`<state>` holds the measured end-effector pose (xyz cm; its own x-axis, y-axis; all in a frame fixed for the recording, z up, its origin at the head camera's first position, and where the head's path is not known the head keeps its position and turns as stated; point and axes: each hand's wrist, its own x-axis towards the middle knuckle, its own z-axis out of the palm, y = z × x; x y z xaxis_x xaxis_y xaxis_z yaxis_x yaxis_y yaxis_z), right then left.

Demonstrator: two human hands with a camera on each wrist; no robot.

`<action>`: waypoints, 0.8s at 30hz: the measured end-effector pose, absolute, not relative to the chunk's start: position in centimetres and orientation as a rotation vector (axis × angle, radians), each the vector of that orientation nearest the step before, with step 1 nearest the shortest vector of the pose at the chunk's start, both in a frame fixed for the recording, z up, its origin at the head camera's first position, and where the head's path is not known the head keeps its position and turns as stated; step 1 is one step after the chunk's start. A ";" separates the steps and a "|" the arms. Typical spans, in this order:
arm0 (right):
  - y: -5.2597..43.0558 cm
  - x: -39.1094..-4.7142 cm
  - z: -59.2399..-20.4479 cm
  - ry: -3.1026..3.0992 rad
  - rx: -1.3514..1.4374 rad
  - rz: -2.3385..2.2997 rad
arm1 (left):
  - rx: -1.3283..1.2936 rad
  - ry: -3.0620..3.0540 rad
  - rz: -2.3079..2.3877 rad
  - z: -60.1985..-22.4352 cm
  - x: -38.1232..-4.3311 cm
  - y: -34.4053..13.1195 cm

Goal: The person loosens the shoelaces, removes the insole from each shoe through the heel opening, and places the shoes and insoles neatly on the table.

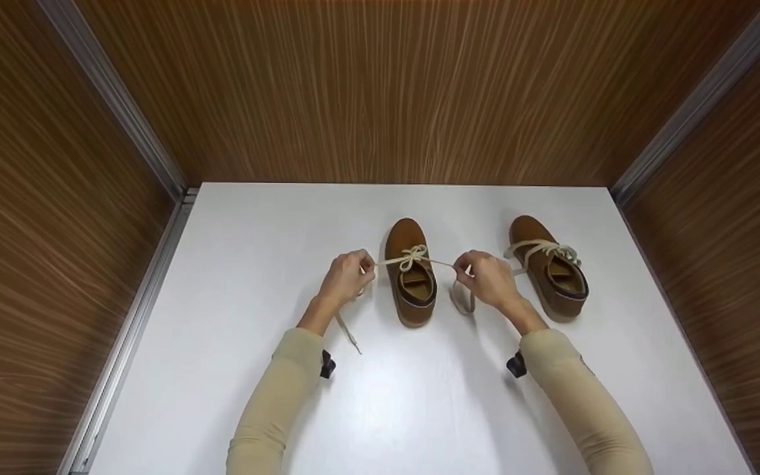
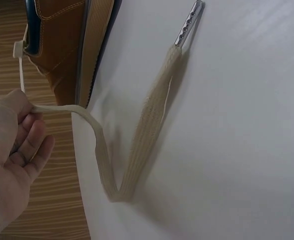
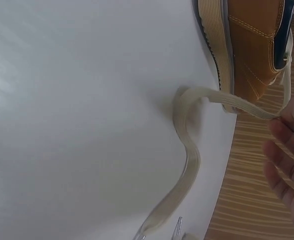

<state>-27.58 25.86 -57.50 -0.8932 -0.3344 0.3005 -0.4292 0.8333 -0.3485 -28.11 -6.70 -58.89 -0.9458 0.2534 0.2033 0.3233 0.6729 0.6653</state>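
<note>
A brown shoe [image 1: 406, 233] stands upright mid-table, toe pointing away, with a beige shoelace [image 1: 414, 257] looped and knotted over its front. Left of it, my left hand [image 1: 346, 277] pinches one side of the lace between thumb and fingers. On the other side my right hand [image 1: 491, 280] pinches the opposite length. Both lengths run fairly straight from the knot to the fingertips. In the left wrist view, the loose lace end [image 2: 149, 115] hangs onto the table and finishes in a metal tip [image 2: 188, 23]. The right wrist view shows another slack length [image 3: 189, 155] curving over the white surface.
A second brown shoe [image 1: 538, 269] stands to the right, near my right hand, its pale laces [image 1: 530, 247] partly trailing left onto the table. The white table [image 1: 274, 218] is bordered by wood-grain panels [image 1: 380, 99] at the back and both sides.
</note>
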 end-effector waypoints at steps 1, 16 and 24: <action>26.0 -27.6 -57.5 -2.786 0.588 0.607 | -0.484 -2.786 -1.139 -58.9 -28.1 -6.8; 27.3 -27.3 -57.4 -2.816 0.546 0.631 | -0.443 -2.802 -1.163 -58.8 -28.0 -8.0; 27.7 -27.2 -57.3 -2.836 0.521 0.607 | -0.431 -2.813 -1.140 -58.8 -27.7 -8.7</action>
<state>-27.17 27.72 -57.32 -0.9191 -0.2970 0.2589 -0.3770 0.8540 -0.3586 -27.73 -8.67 -58.76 -0.9576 0.2292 0.1743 0.2859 0.6841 0.6710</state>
